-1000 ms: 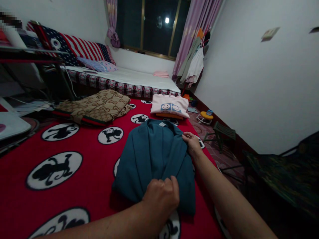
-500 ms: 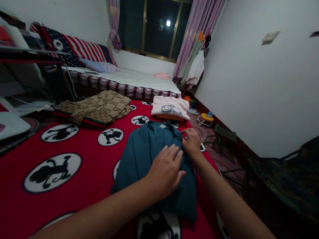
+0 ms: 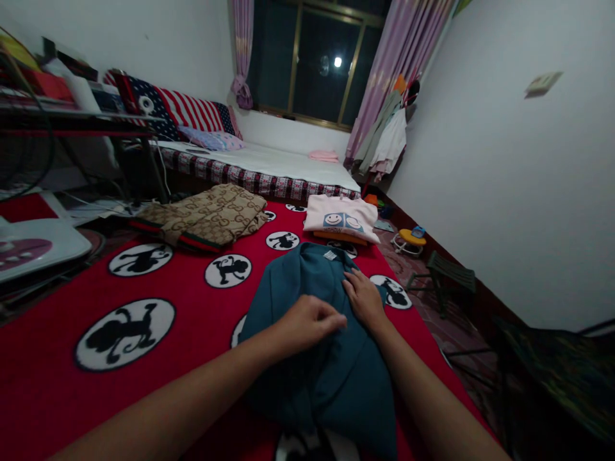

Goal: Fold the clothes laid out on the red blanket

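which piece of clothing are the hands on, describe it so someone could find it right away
Start at the red blanket with black monkey medallions. Of the clothes lying on it, this is the teal garment nearest the camera, under the left hand and right hand. Unlike the brown patterned garment and the pink smiley-face shirt farther back, it is plain and dark.

Hidden parts
The dark teal cloth jacket (image 3: 298, 282) runs off the bottom edge, and the left hand (image 3: 307, 323) hides its middle; 1 flat orange thing (image 3: 336, 237) sits mostly under the folded pale pink shirt (image 3: 342, 218).
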The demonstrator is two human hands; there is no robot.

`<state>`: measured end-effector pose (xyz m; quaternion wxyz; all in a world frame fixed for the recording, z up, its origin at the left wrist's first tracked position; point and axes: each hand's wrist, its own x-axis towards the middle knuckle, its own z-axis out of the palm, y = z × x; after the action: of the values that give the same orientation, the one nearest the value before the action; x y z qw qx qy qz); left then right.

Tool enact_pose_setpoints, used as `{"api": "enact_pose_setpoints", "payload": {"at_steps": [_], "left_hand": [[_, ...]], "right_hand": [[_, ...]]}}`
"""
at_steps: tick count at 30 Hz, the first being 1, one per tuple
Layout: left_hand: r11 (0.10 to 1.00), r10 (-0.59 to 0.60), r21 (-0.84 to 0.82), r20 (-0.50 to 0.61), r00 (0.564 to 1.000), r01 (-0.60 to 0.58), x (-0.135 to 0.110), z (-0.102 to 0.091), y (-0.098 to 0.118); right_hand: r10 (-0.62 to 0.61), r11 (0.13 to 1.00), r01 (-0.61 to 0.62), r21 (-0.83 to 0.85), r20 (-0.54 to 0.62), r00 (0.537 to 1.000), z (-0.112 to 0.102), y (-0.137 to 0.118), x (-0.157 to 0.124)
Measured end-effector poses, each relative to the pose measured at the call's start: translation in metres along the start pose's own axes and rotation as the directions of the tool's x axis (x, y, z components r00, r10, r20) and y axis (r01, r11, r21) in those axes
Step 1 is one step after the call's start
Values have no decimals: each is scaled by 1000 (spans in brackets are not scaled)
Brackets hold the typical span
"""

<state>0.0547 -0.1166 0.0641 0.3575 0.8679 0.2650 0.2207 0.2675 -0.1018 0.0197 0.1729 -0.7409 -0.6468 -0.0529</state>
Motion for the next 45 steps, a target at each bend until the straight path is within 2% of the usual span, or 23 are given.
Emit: {"api": "enact_pose_setpoints", "payload": {"at_steps": [1, 2, 4, 5, 7, 10, 14, 17, 20, 22, 25, 27, 29, 32, 34, 37, 39, 42, 43, 45], "left_hand": [[998, -50, 33, -135, 990, 54, 4, -13, -9], [989, -76, 105, -281, 957, 109, 9, -25, -19], [916, -157, 257, -475, 866, 307, 19, -45, -44], [863, -232, 284, -514, 826, 419, 23, -52, -57], [769, -387, 281, -509, 769, 574, 32, -60, -78], [736, -483, 237, -473, 737, 635, 43, -62, -96], [799, -383, 255, -482, 788, 544, 55, -59, -94], [886, -197, 269, -519, 831, 378, 63, -59, -82], [951, 32, 272, -564, 825, 149, 70, -61, -73], [941, 73, 313, -551, 831, 125, 74, -61, -71], [842, -52, 453, -472, 880, 293, 78, -61, -68], [773, -83, 535, -448, 890, 342, 80, -57, -63], [770, -13, 580, -401, 916, 265, 80, -49, -55], [792, 106, 610, -174, 979, 23, 79, -27, -48], [792, 81, 609, -25, 996, -49, 78, -10, -53], [790, -36, 613, 73, 997, -16, 79, 8, -67], [792, -74, 611, 111, 991, -9, 81, 7, -70], [802, -74, 595, 188, 979, -54, 77, -11, -59], [805, -48, 590, 172, 984, -64, 73, -17, -53], [805, 38, 592, 32, 999, -49, 60, -27, -45]], "right_hand": [[38, 999, -40, -25, -71, 997, -1, -2, -2], [79, 995, -87, -48, -142, 987, -2, -3, -4], [169, 980, -189, -62, -240, 956, -1, -3, -7], [217, 971, -235, -46, -248, 944, -1, -1, -7], [317, 946, -324, 0, -201, 927, 0, 2, -5], [382, 924, -382, 23, -113, 917, 0, 7, 0], [265, 964, -266, 9, -88, 960, -3, 10, 6], [128, 991, -121, 52, -159, 979, -8, 11, 4], [126, 991, -101, 88, -357, 926, -11, 13, -1], [185, 983, -164, 86, -412, 892, -13, 16, -5], [238, 969, -246, 18, -330, 913, -16, 19, -5], [228, 970, -244, -17, -301, 926, -21, 15, -3], [164, 983, -181, -31, -291, 943, -27, 7, 1], [2, 997, -13, -72, -153, 988, -24, -10, 7], [-62, 993, 64, -95, 24, 998, -12, -17, 12], [-44, 991, 73, -112, 241, 970, 7, -20, 21], [-24, 992, 60, -114, 299, 954, 9, -20, 26], [-55, 995, 81, -66, 331, 942, -7, -20, 26], [-76, 994, 96, -48, 311, 947, -15, -21, 22], [-128, 990, 138, -34, 212, 969, -28, -23, 9]]}}
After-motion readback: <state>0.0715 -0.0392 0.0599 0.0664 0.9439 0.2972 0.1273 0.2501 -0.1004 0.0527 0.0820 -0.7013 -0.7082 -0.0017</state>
